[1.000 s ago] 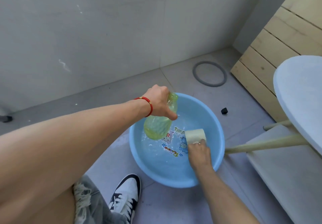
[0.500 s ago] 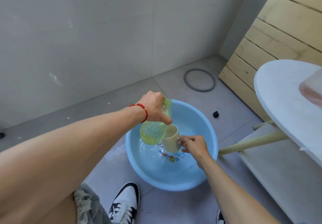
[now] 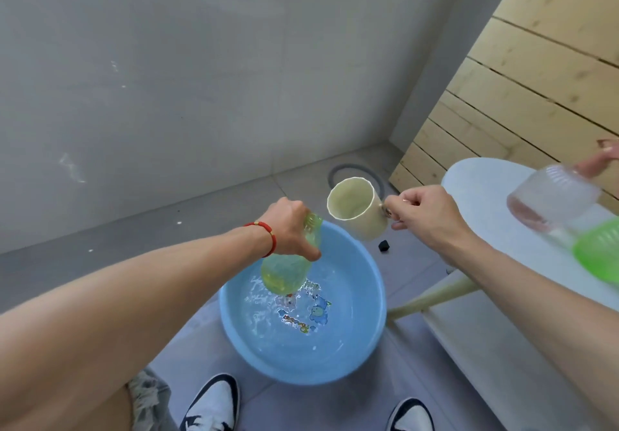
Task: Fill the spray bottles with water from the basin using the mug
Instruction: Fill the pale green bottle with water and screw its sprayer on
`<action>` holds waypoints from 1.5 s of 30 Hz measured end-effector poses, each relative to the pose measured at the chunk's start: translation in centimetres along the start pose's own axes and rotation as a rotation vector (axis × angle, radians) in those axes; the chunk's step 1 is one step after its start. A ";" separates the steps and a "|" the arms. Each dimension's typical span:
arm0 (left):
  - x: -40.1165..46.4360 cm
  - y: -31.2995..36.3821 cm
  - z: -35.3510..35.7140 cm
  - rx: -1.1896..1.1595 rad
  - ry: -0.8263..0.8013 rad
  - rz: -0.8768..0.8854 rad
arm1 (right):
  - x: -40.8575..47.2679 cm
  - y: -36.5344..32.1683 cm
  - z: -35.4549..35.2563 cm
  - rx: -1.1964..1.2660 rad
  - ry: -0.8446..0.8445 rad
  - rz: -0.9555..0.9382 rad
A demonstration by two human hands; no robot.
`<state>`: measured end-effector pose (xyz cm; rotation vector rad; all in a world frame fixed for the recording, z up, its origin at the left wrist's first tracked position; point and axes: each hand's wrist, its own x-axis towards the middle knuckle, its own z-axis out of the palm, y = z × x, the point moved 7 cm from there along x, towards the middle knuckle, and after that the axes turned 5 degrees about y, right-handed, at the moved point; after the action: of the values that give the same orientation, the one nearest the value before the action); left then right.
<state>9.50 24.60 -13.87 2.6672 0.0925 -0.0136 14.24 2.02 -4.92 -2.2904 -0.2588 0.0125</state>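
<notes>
A blue basin (image 3: 365, 357) with water and a cartoon print on its bottom stands on the floor. My left hand (image 3: 288, 226) grips the neck of a yellow-green spray bottle (image 3: 288, 269) with no spray head, held above the basin's far left side. My right hand (image 3: 422, 212) holds a cream mug (image 3: 355, 212) by its handle, raised above the basin's far rim, to the right of and higher than the bottle mouth, its opening tilted toward me. On the white table at the right lie a pink-tinted clear bottle (image 3: 552, 202) and a green bottle (image 3: 599, 253), both blurred.
The round white table (image 3: 482, 189) has pale legs (image 3: 432, 296) reaching toward the basin. A wooden slat wall (image 3: 536, 78) rises behind it. A grey ring (image 3: 338, 170) and a small black object (image 3: 384, 246) lie on the tiled floor. My two shoes (image 3: 214, 404) are just in front of the basin.
My right hand has lifted the mug out of the basin water, up to the right above the far rim. My left hand keeps the bottle over the basin. The view has tilted up.
</notes>
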 end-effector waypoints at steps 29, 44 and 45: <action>0.1 1.0 1.0 0.053 -0.079 0.034 | -3.1 -5.6 -0.1 -0.359 0.234 -0.539; 0.1 1.1 1.5 0.060 -0.097 0.046 | -3.3 -5.9 0.5 -0.428 0.284 -0.684; 0.1 1.1 1.5 0.059 -0.097 0.047 | -3.4 -6.0 0.5 -0.430 0.289 -0.692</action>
<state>9.69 22.92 -14.68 2.7218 -0.0020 -0.1324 9.81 5.64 -1.11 -2.4528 -0.9579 -0.7850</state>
